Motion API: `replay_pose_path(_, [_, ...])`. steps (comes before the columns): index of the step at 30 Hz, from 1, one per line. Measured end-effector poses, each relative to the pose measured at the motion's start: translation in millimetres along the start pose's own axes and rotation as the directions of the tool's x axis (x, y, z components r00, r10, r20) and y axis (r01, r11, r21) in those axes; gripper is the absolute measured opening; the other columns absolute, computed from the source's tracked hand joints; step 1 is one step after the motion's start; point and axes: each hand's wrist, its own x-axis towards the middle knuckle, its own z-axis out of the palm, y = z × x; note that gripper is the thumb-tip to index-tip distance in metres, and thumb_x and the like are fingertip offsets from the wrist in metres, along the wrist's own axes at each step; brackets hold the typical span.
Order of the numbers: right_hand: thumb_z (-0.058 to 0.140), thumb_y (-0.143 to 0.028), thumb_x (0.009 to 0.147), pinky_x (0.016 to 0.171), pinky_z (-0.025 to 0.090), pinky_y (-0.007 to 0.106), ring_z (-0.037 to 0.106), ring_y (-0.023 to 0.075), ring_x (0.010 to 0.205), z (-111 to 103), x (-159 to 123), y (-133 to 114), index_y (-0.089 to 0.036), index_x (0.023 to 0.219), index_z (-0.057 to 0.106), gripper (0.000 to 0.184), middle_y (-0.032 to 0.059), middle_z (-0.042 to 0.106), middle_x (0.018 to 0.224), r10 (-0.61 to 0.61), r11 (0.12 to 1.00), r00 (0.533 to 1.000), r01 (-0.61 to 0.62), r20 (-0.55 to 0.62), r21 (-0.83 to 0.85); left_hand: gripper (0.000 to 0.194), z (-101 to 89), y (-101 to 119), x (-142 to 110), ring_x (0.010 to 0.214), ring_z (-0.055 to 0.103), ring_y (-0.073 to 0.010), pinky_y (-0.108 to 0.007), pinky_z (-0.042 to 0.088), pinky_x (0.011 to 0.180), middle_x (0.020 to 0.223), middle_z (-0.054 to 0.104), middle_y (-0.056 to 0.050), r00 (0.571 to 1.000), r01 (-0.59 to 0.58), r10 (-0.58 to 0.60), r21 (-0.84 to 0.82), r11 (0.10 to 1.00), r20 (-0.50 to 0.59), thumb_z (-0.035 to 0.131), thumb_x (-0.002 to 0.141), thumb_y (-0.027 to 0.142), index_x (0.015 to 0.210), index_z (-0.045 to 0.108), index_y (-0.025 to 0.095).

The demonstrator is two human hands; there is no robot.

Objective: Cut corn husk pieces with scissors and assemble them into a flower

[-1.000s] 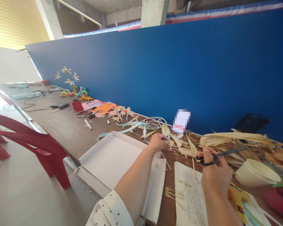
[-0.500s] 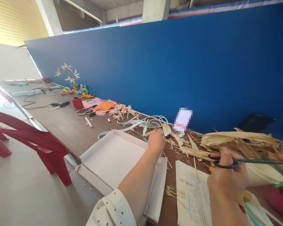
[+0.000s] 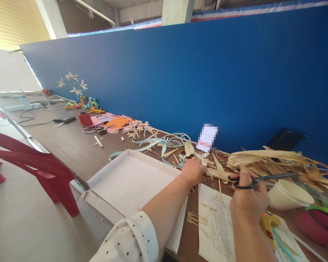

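My right hand (image 3: pixel 248 194) is closed round the black handles of a pair of scissors (image 3: pixel 276 177), whose blades point right over the dried husks. My left hand (image 3: pixel 193 171) reaches down among scraps just beyond the white box's far right corner. Its fingers are bent and held together beside a pale dried husk strip (image 3: pixel 217 174); whatever lies under the fingertips is hidden. A bundle of dried corn husks (image 3: pixel 262 157) rests behind my right hand. Light blue ribbon (image 3: pixel 164 145) lies in loops to the left of my left hand.
An open white cardboard box (image 3: pixel 136 182) sits under my left forearm. Close by are a printed sheet (image 3: pixel 215 222), a cream cup (image 3: pixel 291 194) and yellow tape dispenser (image 3: pixel 270 223). Red thread spool (image 3: pixel 84 119), more scissors and husk flowers (image 3: pixel 73 84) stand farther left. A blue partition (image 3: pixel 180 80) borders the table.
My left hand has moved right and nearer, from the ribbon loops toward the husk strip. My right hand still grips the scissors. The view has shifted slightly to the right.
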Motion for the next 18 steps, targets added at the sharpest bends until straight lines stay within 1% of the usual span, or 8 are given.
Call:
replay_pose_path(3, [0.068,-0.037,0.071,0.048,0.044,0.024,0.055,0.0136,0.05,1.3,-1.2,-0.6,-0.014,0.09,0.066,0.029,-0.0017,0.061,0.056,0.024,1.0,1.0,-0.024,0.007,0.013,0.026,4.3,0.1,1.8,0.091,0.047,-0.0226,-0.034,0.044,0.077,0.089,0.057,-0.01,1.0,0.017,-0.017,0.025,1.0,0.008,0.045,0.083,0.019,0.091,0.069,0.02])
replay_pose_path(6, [0.069,-0.037,0.071,0.048,0.045,0.024,0.055,0.0136,0.05,0.7,-1.7,-1.6,-0.014,0.09,0.066,0.031,-0.0014,0.061,0.056,0.035,0.999,0.999,-0.036,0.01,0.02,0.024,9.0,-1.7,3.4,0.089,0.047,-0.022,-0.033,0.044,0.077,0.088,0.058,-0.01,0.999,0.035,-0.035,0.009,0.999,-0.008,0.045,0.083,0.019,0.087,0.069,0.018])
replay_pose_path(9, [0.069,-0.036,0.071,0.048,0.044,0.023,0.054,0.0123,0.05,-0.6,-1.1,-0.8,-0.014,0.089,0.067,0.028,-0.0016,0.061,0.056,0.033,0.999,0.999,-0.034,0.02,0.019,0.023,11.9,-4.9,4.1,0.089,0.048,-0.0214,-0.033,0.043,0.081,0.087,0.059,-0.009,0.998,0.05,-0.052,-0.049,0.998,-0.044,0.046,0.084,0.023,0.083,0.069,0.019])
replay_pose_path(12, [0.069,-0.037,0.071,0.048,0.043,0.022,0.053,0.0117,0.05,-2.1,-0.4,1.3,-0.014,0.089,0.067,0.03,-0.001,0.061,0.057,0.041,0.999,0.999,-0.041,0.033,-0.004,0.023,12.7,-8.0,4.6,0.088,0.048,-0.0208,-0.034,0.042,0.085,0.086,0.06,-0.007,0.995,0.051,-0.061,-0.121,0.991,-0.076,0.049,0.083,0.026,0.083,0.071,0.021])
replay_pose_path(16, [0.068,-0.04,0.072,0.049,0.042,0.021,0.053,0.0106,0.052,-3.3,-1.4,3.0,-0.015,0.09,0.068,0.031,-0.0016,0.061,0.057,0.07,0.997,0.994,-0.068,0.083,-0.028,0.023,11.9,-9.8,6.0,0.09,0.05,-0.0211,-0.034,0.04,0.089,0.085,0.061,-0.008,0.995,0.044,-0.063,-0.219,0.975,-0.078,0.05,0.083,0.028,0.084,0.073,0.022])
replay_pose_path(18, [0.068,-0.041,0.072,0.049,0.041,0.02,0.052,0.0103,0.053,-3.5,-2.7,3.2,-0.015,0.091,0.068,0.032,-0.0015,0.061,0.058,0.087,0.996,0.99,-0.083,0.113,-0.039,0.022,10.4,-9.7,6.3,0.092,0.051,-0.0215,-0.034,0.039,0.09,0.084,0.062,-0.008,0.994,0.066,-0.09,-0.291,0.954,-0.07,0.052,0.082,0.028,0.081,0.073,0.021])
